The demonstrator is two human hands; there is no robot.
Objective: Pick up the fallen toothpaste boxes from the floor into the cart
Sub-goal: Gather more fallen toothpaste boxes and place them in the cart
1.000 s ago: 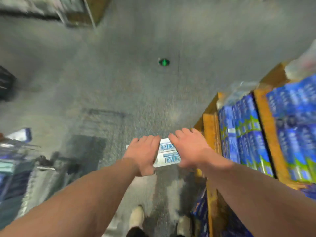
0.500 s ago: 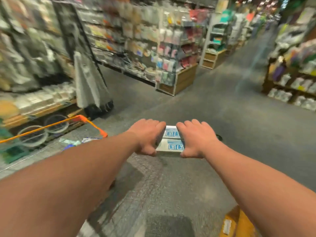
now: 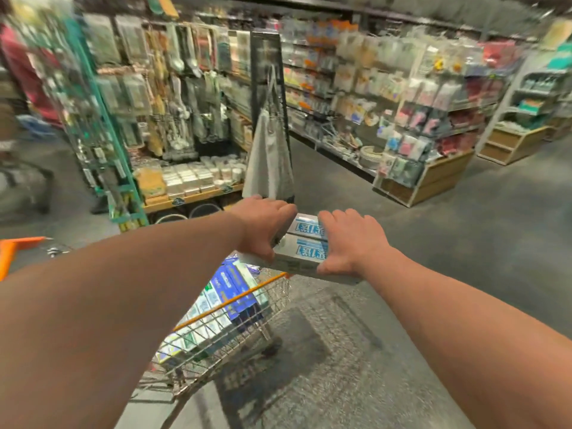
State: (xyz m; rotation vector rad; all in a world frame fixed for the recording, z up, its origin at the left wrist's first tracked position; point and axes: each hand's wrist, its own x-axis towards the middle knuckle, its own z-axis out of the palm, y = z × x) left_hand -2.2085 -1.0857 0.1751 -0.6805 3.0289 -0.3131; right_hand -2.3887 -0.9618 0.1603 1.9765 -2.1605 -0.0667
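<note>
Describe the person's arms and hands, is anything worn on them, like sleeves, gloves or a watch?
The left forearm and right forearm are bare as far as the frame shows, with no sleeves. The left hand and right hand are ungloved. No watch, bracelet or ring is visible on the wrists or the fingers in view, though the picture is slightly blurred.

Toothpaste boxes (image 3: 305, 252) raised off the floor (image 3: 470, 243), now beside the cart (image 3: 238, 300).

Single head-worn wide-angle view, facing forward and down over the aisle floor (image 3: 464, 243), close above the wire cart (image 3: 235, 300), store shelves (image 3: 402, 119) beyond.
</note>
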